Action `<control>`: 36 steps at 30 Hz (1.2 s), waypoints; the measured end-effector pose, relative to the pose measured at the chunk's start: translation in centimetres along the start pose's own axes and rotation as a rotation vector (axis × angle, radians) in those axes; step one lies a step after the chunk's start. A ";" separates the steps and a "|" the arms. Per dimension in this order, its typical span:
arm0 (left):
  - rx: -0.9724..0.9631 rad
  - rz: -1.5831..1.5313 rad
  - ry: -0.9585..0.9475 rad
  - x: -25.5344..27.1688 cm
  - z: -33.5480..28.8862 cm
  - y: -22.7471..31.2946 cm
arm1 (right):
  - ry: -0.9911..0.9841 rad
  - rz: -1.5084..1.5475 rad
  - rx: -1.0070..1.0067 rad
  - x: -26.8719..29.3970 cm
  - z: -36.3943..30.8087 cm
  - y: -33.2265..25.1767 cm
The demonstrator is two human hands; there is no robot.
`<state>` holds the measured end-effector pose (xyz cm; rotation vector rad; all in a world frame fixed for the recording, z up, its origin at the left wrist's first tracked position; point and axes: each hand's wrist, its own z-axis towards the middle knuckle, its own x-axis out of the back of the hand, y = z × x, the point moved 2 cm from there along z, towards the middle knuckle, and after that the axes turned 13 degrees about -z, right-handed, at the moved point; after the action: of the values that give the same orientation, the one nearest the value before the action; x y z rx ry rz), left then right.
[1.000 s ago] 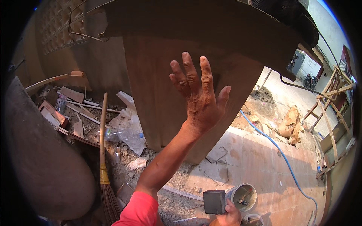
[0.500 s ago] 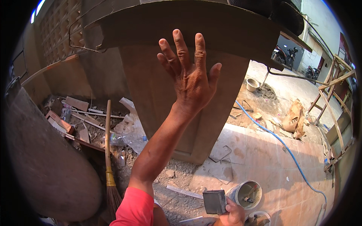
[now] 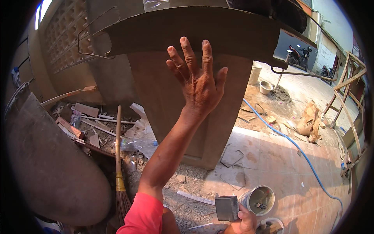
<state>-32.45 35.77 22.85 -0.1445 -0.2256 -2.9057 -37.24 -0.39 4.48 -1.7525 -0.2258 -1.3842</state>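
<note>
My left hand point(image 3: 200, 87), palm away and fingers spread, is at the grey plastered column point(image 3: 152, 85), its fingertips over the dark band of the ledge point(image 3: 148, 33) on top. Whether the palm touches the surface I cannot tell. Low in the view, my right hand point(image 3: 244, 221) is closed on a dark grey square block point(image 3: 226, 208), whose exact kind is unclear. Just behind that hand stands a bucket point(image 3: 269, 194) with murky liquid and a small object inside.
A broom point(image 3: 119, 156) leans among rubble at left, beside a large rounded grey slab point(image 3: 58, 163). A blue hose point(image 3: 294, 144) crosses the tiles. Farther right are a small pail point(image 3: 266, 87), a torn paper sack point(image 3: 309, 121), a wooden frame point(image 3: 344, 87) and a motorcycle point(image 3: 299, 56).
The view has shifted slightly, so the scene sits a little lower and to the right. Both hands keep nearly the same pose, the left still spread, the right still holding the block.
</note>
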 end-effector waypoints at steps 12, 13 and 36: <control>0.032 0.017 0.006 0.2 -0.4 -0.6 | -0.118 -0.026 -0.081 -0.6 0.1 0.9; 0.035 0.012 0.009 0.2 -0.4 -0.7 | -0.099 -0.067 -0.059 -0.6 0.0 0.9; 0.032 0.002 0.014 0.1 -0.5 -1.0 | -0.104 0.363 -0.032 -3.1 -0.4 3.0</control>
<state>-32.85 36.59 22.23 -0.1186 -0.2695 -2.8981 -36.86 -1.40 0.29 -1.7889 0.0587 -1.0420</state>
